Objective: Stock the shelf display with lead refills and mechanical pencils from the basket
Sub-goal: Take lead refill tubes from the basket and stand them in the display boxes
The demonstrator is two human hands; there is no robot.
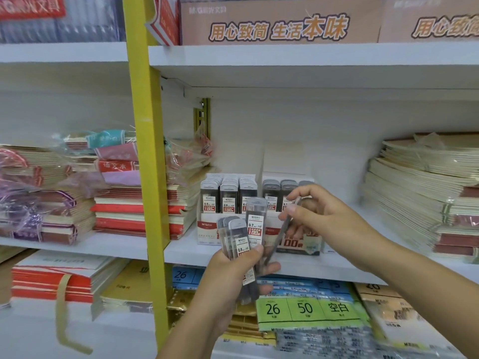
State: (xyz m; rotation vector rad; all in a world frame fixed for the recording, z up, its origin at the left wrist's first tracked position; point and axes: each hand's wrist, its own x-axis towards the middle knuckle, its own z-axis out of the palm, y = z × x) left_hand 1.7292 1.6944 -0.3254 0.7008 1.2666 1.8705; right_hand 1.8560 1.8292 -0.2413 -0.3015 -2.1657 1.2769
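My left hand grips a fan of several flat lead refill cases, dark with white labels reading 0.5 and 0.7. My right hand pinches one thin dark refill case by its top edge, pulling it edge-on out of that bunch. Behind both hands, two display boxes stand on the middle shelf: the left box is packed with 0.5 refills, the right box holds 0.7 refills and is partly hidden by my right hand. No basket or mechanical pencils are in view.
Stacks of notebooks flank the boxes: red and cream ones to the left, cream ones to the right. A yellow upright post divides the shelving. Paper packs fill the shelf below. Cardboard cartons sit on the top shelf.
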